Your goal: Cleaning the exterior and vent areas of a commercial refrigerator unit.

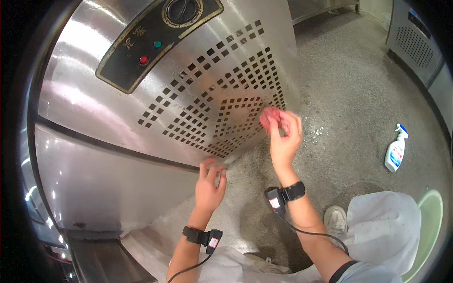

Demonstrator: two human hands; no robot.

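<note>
My right hand [285, 136] pinches a crumpled red cloth or scouring pad [270, 118] against the right side of a perforated stainless-steel panel [116, 116]. The panel has several rows of square vent holes, with brownish stains around some of them. My left hand [210, 184] is at the panel's lower edge, fingers apart and slightly curled, holding nothing; whether its fingertips touch the metal I cannot tell. Higher up sits a black control plate [124, 67] with a round dial [182, 12], a red light [143, 60] and a green light [158, 44].
A white spray bottle [395, 152] with a blue-and-white trigger head is on the speckled grey floor [339, 78] to the right. Wet spots glisten near my right hand. At lower right is a pale green basin [433, 215]. Another vented steel unit [416, 42] stands at the far right.
</note>
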